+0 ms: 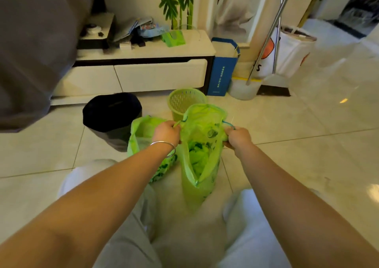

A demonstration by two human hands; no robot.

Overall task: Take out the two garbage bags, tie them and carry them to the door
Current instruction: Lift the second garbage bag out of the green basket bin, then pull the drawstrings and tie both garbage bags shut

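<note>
2 green bags, 2 bins; left hand and right hand pinch 1 bag's rim.

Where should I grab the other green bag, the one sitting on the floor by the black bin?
Probably by its open rim, coming down from above. The second green bag slumps on the floor with its mouth facing up, so the loose top edge gathers easily for tying. Left hand and right hand already grip the first bag.

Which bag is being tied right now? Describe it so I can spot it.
Find the white low cabinet, then the green mesh bin on the floor before it. Just nearer stands the green garbage bag, its mouth stretched between left hand and right hand; the other green bag stands unheld.
</note>
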